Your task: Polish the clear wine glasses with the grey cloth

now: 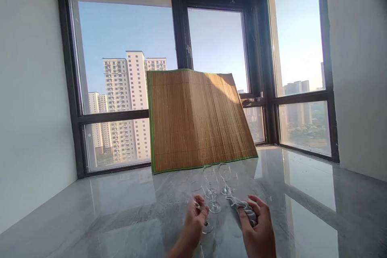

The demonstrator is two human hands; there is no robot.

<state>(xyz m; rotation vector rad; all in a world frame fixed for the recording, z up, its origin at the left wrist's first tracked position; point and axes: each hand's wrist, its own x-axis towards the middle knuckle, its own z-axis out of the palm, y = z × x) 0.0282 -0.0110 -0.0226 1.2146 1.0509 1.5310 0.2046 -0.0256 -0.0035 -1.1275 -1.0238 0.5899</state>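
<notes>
Several clear stemmed wine glasses (216, 181) stand close together on a glossy grey marble surface (121, 213). My left hand (195, 221) is closed around the stem of the nearest wine glass (198, 191), which stands upright. Just right of it, my right hand (256, 225) grips a bunched grey cloth (242, 206), held close to the glasses without clearly touching them.
A bamboo mat with green edging (196, 119) leans against the dark-framed windows (181, 28) behind the glasses. White walls close in on the left and right. High-rise buildings show through the panes. Bright sunlight reflects off the marble at the right.
</notes>
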